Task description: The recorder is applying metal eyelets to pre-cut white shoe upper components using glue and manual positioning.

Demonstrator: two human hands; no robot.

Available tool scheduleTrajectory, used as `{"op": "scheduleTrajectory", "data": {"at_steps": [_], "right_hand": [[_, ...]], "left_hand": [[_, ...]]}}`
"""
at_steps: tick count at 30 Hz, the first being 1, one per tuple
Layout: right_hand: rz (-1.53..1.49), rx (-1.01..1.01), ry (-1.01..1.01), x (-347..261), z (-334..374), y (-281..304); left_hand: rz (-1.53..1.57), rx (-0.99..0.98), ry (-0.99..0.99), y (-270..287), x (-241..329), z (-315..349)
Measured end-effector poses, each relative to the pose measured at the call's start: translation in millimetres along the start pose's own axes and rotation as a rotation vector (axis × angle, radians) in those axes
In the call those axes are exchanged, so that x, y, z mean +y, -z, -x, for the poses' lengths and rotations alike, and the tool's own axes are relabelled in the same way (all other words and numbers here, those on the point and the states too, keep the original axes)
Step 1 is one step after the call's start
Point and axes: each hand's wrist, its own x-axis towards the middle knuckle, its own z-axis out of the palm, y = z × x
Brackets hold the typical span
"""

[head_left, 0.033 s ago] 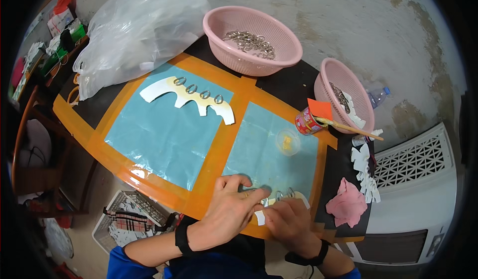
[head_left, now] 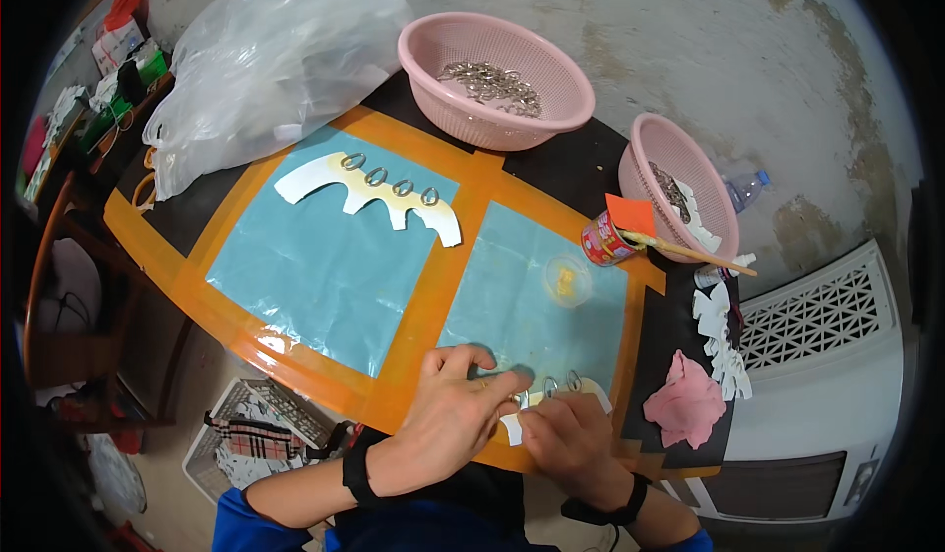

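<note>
Near the table's front edge lies a white scalloped piece (head_left: 596, 391), partly hidden under both hands. Several oval metal rings (head_left: 550, 388) stand along its upper edge. My left hand (head_left: 448, 406) has its fingers bent over the left part of the piece, close to a ring between the hands. My right hand (head_left: 571, 436) is closed, its curled fingers pressed on the lower edge of the piece; the grip itself is hidden. At the back left, a matching white scalloped strip (head_left: 310, 180) with a yellowish band carries several oval metal rings (head_left: 403, 188).
A shallow round dish (head_left: 568, 281) with yellow paste sits beside a red can (head_left: 605, 240), over which a wooden-handled brush (head_left: 689, 250) lies. Pink baskets (head_left: 472, 124) (head_left: 679, 183) hold metal rings. A clear plastic bag (head_left: 276, 69) stands behind. Right are a pink cloth (head_left: 686, 401) and white offcuts (head_left: 721, 340).
The ring between my hands has shifted slightly to the left and down. My hands stay almost in the same place.
</note>
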Motion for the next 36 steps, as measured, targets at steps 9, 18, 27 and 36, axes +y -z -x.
{"op": "scheduleTrajectory", "data": {"at_steps": [9, 18, 27, 36], "right_hand": [[0.025, 0.113, 0.174, 11.6, 11.8, -9.2], [-0.035, -0.018, 0.050, 5.1, 4.1, 0.3], [-0.055, 0.005, -0.051, -10.8, 10.0, 5.2], [-0.097, -0.060, -0.071, -10.3, 21.3, 17.0]], "left_hand": [[-0.033, -0.051, -0.005, 5.1, 4.5, -0.7], [-0.139, -0.001, -0.041, 0.5, 7.1, 2.0], [-0.145, -0.091, -0.083, 6.8, 9.5, 3.3], [-0.241, -0.249, -0.277, 18.1, 1.1, 8.9]]}}
